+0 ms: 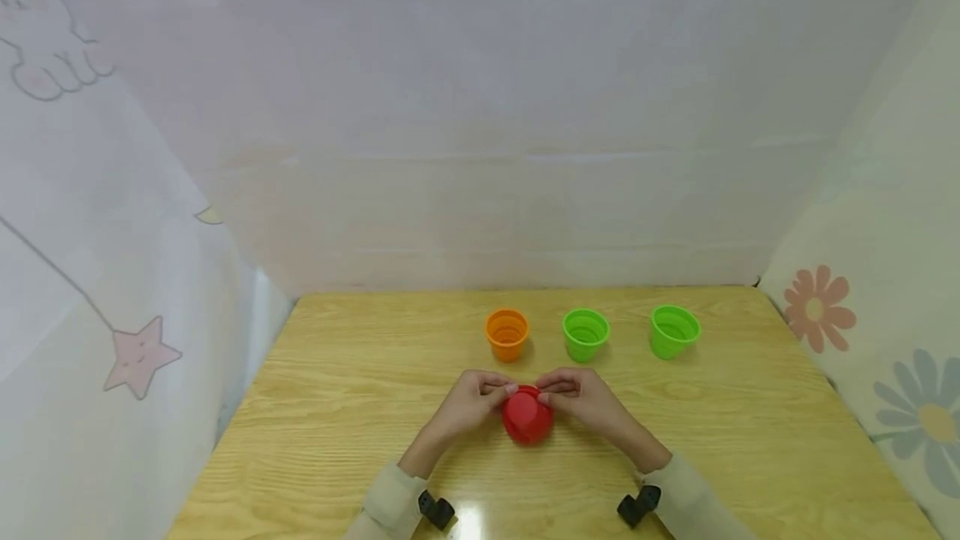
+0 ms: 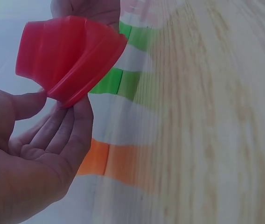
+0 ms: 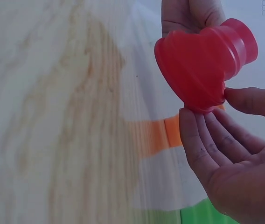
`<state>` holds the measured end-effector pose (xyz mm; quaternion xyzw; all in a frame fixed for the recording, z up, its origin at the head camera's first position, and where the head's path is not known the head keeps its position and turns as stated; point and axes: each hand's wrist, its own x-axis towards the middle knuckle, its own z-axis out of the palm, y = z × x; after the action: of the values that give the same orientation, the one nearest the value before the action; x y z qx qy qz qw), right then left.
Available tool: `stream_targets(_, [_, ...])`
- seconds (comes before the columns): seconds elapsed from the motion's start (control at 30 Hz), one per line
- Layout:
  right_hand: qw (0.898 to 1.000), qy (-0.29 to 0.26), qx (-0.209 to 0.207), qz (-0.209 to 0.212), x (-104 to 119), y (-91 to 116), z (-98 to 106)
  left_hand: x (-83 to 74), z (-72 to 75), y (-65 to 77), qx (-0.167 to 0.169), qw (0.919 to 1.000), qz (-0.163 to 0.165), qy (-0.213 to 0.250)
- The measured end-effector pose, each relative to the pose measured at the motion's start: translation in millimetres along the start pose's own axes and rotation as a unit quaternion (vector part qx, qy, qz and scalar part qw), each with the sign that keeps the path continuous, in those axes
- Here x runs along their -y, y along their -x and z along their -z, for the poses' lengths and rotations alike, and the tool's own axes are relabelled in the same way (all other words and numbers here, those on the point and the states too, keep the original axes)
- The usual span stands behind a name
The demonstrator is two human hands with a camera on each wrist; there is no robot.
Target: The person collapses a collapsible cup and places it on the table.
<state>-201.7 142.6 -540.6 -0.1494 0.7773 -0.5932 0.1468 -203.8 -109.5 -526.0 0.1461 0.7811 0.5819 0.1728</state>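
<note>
Between both hands is a red collapsible cup (image 1: 527, 417), its base turned toward the head camera and its walls partly folded. My left hand (image 1: 470, 401) pinches its rim from the left, thumb on the wall and fingers at the rim's edge. From the right, my right hand (image 1: 587, 400) pinches the opposite side in the same way. Both wrist views show the red cup (image 2: 72, 58) tilted and held off the table, with slanting creases in its wall. In the right wrist view the narrow base of the red cup (image 3: 242, 42) points up and right.
Beyond the hands, an orange cup (image 1: 507, 335), a green cup (image 1: 586, 334) and another green cup (image 1: 674, 331) stand upright in a row on the wooden table (image 1: 360, 373). Pale patterned cloth (image 1: 480, 107) hangs behind and at both sides of the table.
</note>
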Motion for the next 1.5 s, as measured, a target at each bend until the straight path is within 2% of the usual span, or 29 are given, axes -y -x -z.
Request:
stream_targets(0.17, [1.0,-0.022,-0.008,-0.017,-1.8,2.4,1.2,2.5,-1.3,-0.9,-0.016,0.9993,-0.011,0.031])
stream_targets(0.4, [0.992,-0.104,0.005,-0.068,0.7,3.2,-0.1,6.8,-2.0,-3.3,-0.051,0.9963,-0.003,0.07])
stream_targets(0.63, [0.992,-0.106,-0.004,-0.074,4.2,6.5,1.2,6.8,-6.9,-1.5,-0.049,0.9931,0.022,0.104])
stream_targets(0.87, [0.995,-0.077,0.009,-0.057,4.0,6.6,6.0,6.0,-4.3,-1.1,-0.019,0.9935,0.025,0.109])
stream_targets(1.07, [0.997,-0.042,0.047,-0.039,4.0,6.4,6.5,0.7,2.2,0.2,0.008,0.9968,0.032,0.073])
stream_targets(1.27, [0.996,-0.015,0.083,-0.024,7.1,8.1,5.2,-6.4,2.2,1.5,0.046,0.9981,0.032,0.025])
stream_targets(1.5, [0.994,0.002,0.111,-0.004,12.6,8.3,5.5,-12.2,0.9,0.0,0.089,0.9958,0.024,-0.008])
